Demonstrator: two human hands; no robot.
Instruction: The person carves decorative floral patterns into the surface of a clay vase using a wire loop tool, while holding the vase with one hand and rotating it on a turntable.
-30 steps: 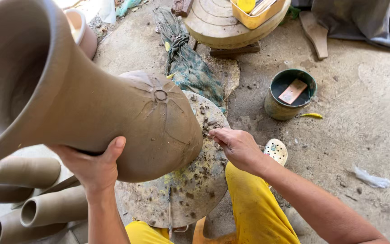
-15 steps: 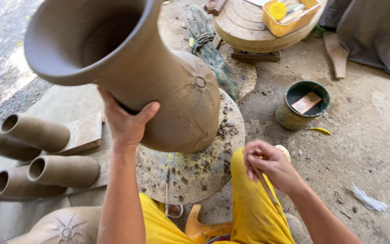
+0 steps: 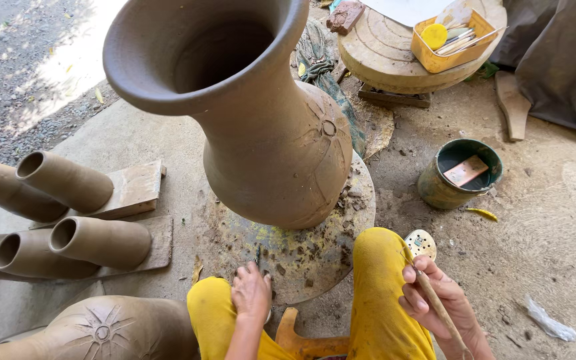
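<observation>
A tall brown clay vase (image 3: 261,113) with a flared mouth and a carved flower pattern stands upright on a round, clay-spattered turntable (image 3: 315,250). My left hand (image 3: 251,293) rests on the near edge of that turntable, fingers spread, holding nothing. My right hand (image 3: 435,297) is by my right knee in yellow trousers, closed around a thin wooden stick tool (image 3: 438,307). Neither hand touches the vase.
Several clay tubes (image 3: 68,180) lie on wooden boards at the left. Another carved clay pot (image 3: 111,330) lies bottom left. A green bucket (image 3: 460,175) stands to the right, and a round wooden slab (image 3: 395,57) with a yellow tool tray (image 3: 451,40) sits behind. A small perforated disc (image 3: 421,243) lies by my knee.
The vase went from tilted in my left hand to standing upright on the turntable. My left hand let go and dropped to the turntable's edge. My right hand drew back holding the stick.
</observation>
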